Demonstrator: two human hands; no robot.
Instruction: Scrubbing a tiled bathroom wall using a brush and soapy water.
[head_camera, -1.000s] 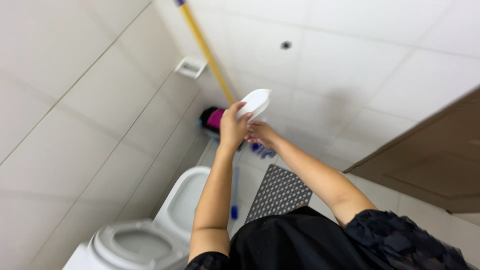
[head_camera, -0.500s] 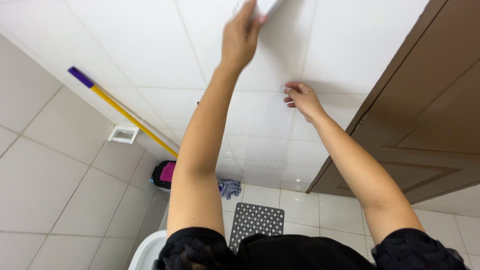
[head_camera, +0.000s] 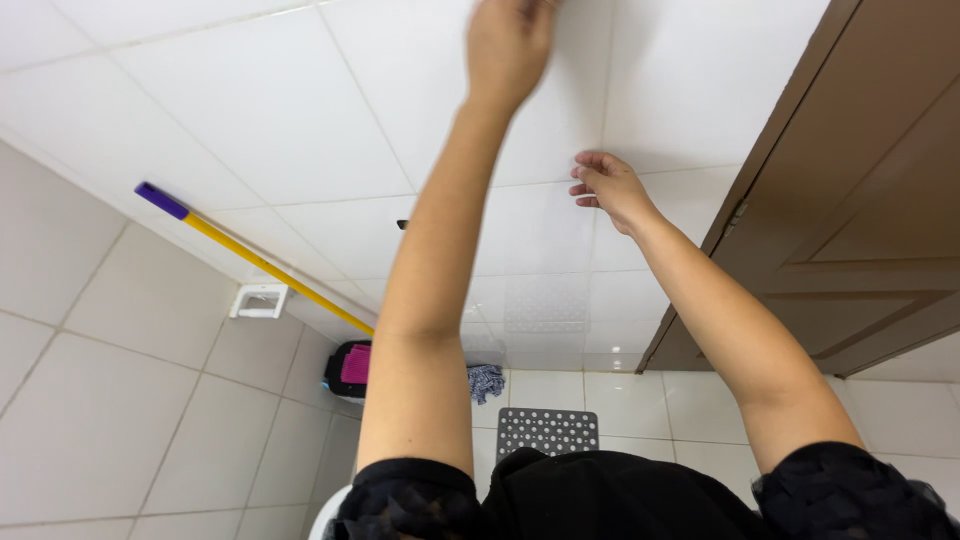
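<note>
1. Left hand (head_camera: 508, 45): raised against the white tiled wall (head_camera: 280, 130) at the top edge of the view, blurred and partly cut off. You can't tell whether it's gripping anything; fingers aren't readable.
2. Right hand (head_camera: 610, 188): lower and to the right, fingers loosely curled, fingertips touching or just off the wall near a grout line. Holds nothing visible.
3. Brown wooden door (head_camera: 850, 200): just right of your right hand, frame edge running down to the floor.
4. Long yellow pole with purple tip (head_camera: 250, 262): leans diagonally on the wall, left of your left forearm.
5. Small white square wall fitting (head_camera: 259, 300): just under the pole.
6. Black bin with pink contents (head_camera: 348, 368): on the floor at the wall's foot, near the pole's lower end.
7. Blue-grey crumpled rag (head_camera: 486, 380): on the floor beside your left arm.
8. Grey perforated floor mat (head_camera: 547, 430): near the rag, between your arms.
</note>
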